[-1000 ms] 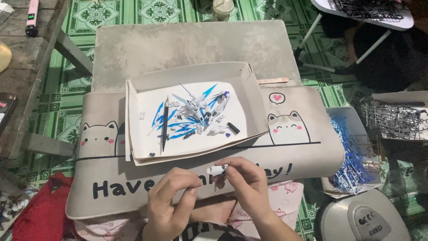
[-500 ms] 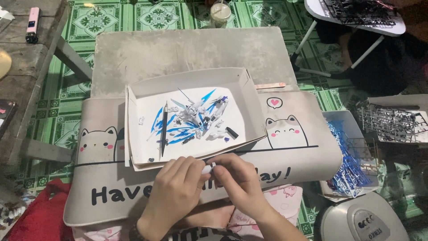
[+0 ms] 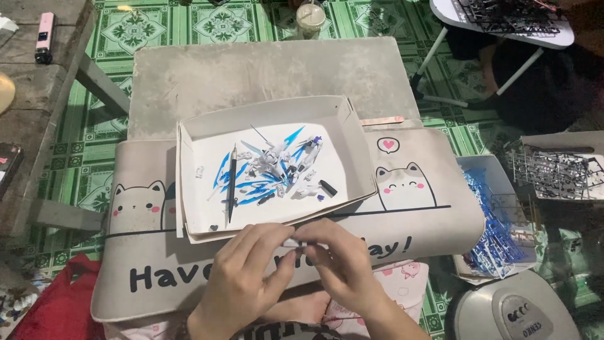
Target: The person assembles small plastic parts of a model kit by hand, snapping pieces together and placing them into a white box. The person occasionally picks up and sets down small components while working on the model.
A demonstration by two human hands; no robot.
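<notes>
Lower centre: L hand (image 3: 242, 280) & R hand (image 3: 343, 264) both pinch small white plastic part (image 3: 290, 242) betw fingertips, long axis left-right.

A single head-worn camera gives the only view, so no second view overlaps with it. It looks steeply down from above the seated person, facing forward over a low grey worktop (image 3: 264, 69) covered near the person by a cat-printed mat (image 3: 434, 220). The left hand (image 3: 242, 286) and right hand (image 3: 343, 267) sit close at the bottom edge, cut off at the wrists. A white cardboard tray (image 3: 352, 135) lies mid-frame, and green patterned floor (image 3: 151, 28) fills the far edge.
</notes>
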